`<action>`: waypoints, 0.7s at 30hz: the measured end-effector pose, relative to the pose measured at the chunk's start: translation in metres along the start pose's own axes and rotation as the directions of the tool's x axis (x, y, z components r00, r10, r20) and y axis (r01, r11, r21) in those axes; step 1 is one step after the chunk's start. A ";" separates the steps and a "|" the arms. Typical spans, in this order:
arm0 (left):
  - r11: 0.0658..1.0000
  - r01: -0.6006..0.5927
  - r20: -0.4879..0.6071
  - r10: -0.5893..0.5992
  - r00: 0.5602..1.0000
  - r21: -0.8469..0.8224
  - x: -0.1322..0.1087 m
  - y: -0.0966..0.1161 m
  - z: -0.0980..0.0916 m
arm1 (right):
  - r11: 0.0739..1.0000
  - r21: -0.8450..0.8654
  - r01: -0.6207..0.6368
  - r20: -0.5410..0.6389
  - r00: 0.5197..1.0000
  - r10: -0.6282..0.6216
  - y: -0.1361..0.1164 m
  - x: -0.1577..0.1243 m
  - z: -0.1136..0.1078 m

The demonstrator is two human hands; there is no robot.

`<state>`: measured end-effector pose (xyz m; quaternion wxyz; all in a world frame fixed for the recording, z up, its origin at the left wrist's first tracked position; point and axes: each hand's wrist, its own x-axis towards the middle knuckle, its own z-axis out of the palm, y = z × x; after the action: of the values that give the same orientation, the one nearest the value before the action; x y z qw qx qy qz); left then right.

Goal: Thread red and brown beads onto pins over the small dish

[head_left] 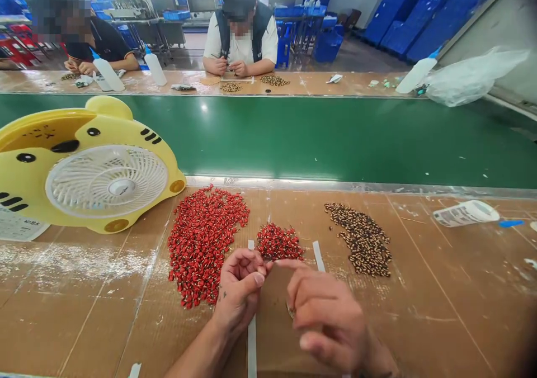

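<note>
My left hand [241,288] is closed in a pinch above the cardboard, thumb against fingers. Whatever lies between its fingertips is too small to make out. My right hand [327,308], slightly blurred, reaches its index finger to the left fingertips; its thumb stands apart and the other fingers are bent. A thin rounded edge shows beside its bent fingers, mostly hidden. Just beyond both hands lies a small pile of red pieces [280,242] with light tips. A larger red pile [203,244] spreads to the left, and a pile of black-and-gold pieces [363,241] is at right.
A yellow animal-faced fan [176,168] stands at left. White tape strips [251,339] mark the cardboard-covered table [423,322]. At right lies a white cup [465,213]. Across the green belt [335,137], two people [241,37] work beside white bottles [155,67] and a plastic bag [470,81].
</note>
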<state>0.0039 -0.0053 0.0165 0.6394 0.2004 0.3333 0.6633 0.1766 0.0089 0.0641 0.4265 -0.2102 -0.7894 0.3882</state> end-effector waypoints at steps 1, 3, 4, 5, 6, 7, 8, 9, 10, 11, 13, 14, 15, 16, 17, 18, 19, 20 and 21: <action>1.000 0.000 -0.015 0.000 1.000 -0.002 0.000 0.001 0.000 | 1.000 -0.005 0.019 0.035 0.999 -0.019 -0.002 0.000 0.004; 1.000 -0.003 -0.046 0.002 0.999 -0.008 -0.001 0.002 0.001 | 0.997 -0.014 0.074 0.068 0.995 -0.073 -0.001 0.000 0.011; 1.000 -0.007 -0.056 0.006 0.998 -0.010 -0.001 0.003 0.001 | 0.993 -0.021 0.116 0.066 0.991 -0.114 0.000 0.000 0.014; 1.000 -0.013 -0.059 0.013 0.998 -0.009 -0.002 0.004 0.001 | 0.985 -0.031 0.169 0.058 0.984 -0.167 0.002 -0.001 0.017; 1.000 -0.022 -0.058 0.021 0.998 -0.007 -0.002 0.004 0.001 | 0.974 -0.046 0.223 0.057 0.974 -0.220 0.003 -0.001 0.018; 0.999 -0.036 -0.053 0.035 0.998 -0.004 -0.003 0.004 0.002 | 0.962 -0.067 0.263 0.073 0.963 -0.258 0.003 -0.002 0.020; 0.999 -0.054 -0.044 0.054 0.998 -0.002 -0.004 0.004 0.002 | 0.957 -0.100 0.274 0.109 0.959 -0.263 0.002 -0.002 0.021; 0.997 -0.076 -0.035 0.076 0.996 0.001 -0.005 0.003 0.002 | 0.955 -0.140 0.261 0.155 0.959 -0.239 0.001 -0.003 0.022; 0.995 -0.102 -0.026 0.102 0.994 0.005 -0.006 0.003 0.002 | 0.954 -0.181 0.238 0.192 0.960 -0.203 -0.001 -0.004 0.023; 0.992 -0.128 -0.016 0.128 0.992 0.011 -0.007 0.003 0.003 | 0.952 -0.218 0.214 0.218 0.962 -0.167 -0.004 -0.005 0.024; 0.984 -0.178 0.004 0.178 0.984 0.029 -0.008 0.003 0.003 | 0.942 -0.273 0.194 0.223 0.965 -0.134 -0.009 -0.006 0.026; 0.979 -0.198 0.013 0.197 0.980 0.041 -0.008 0.003 0.004 | 0.936 -0.288 0.204 0.220 0.965 -0.142 -0.010 -0.006 0.027; 0.975 -0.217 0.022 0.216 0.976 0.050 -0.008 0.004 0.004 | 0.929 -0.297 0.219 0.217 0.963 -0.158 -0.011 -0.006 0.029; 0.971 -0.233 0.030 0.231 0.972 0.057 -0.008 0.004 0.005 | 0.924 -0.307 0.229 0.213 0.963 -0.167 -0.012 -0.006 0.030; 0.968 -0.244 0.038 0.242 0.970 0.062 -0.008 0.005 0.005 | 0.920 -0.314 0.236 0.209 0.962 -0.176 -0.012 -0.006 0.031; 0.965 -0.252 0.045 0.250 0.967 0.066 -0.008 0.005 0.005 | 0.917 -0.319 0.240 0.207 0.962 -0.180 -0.012 -0.006 0.032; 0.963 -0.260 0.053 0.256 0.965 0.070 -0.009 0.006 0.006 | 0.916 -0.321 0.241 0.206 0.962 -0.180 -0.011 -0.006 0.033; 0.961 -0.267 0.060 0.263 0.963 0.075 -0.009 0.006 0.005 | 0.916 -0.323 0.239 0.204 0.962 -0.179 -0.011 -0.007 0.034; 0.958 -0.275 0.066 0.270 0.961 0.083 -0.009 0.006 0.005 | 0.916 -0.323 0.237 0.206 0.963 -0.176 -0.011 -0.007 0.034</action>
<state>0.0042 -0.0132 0.0258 0.5406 0.2911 0.3152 0.7236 0.1519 -0.0172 0.0579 0.3519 -0.1626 -0.8968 0.2133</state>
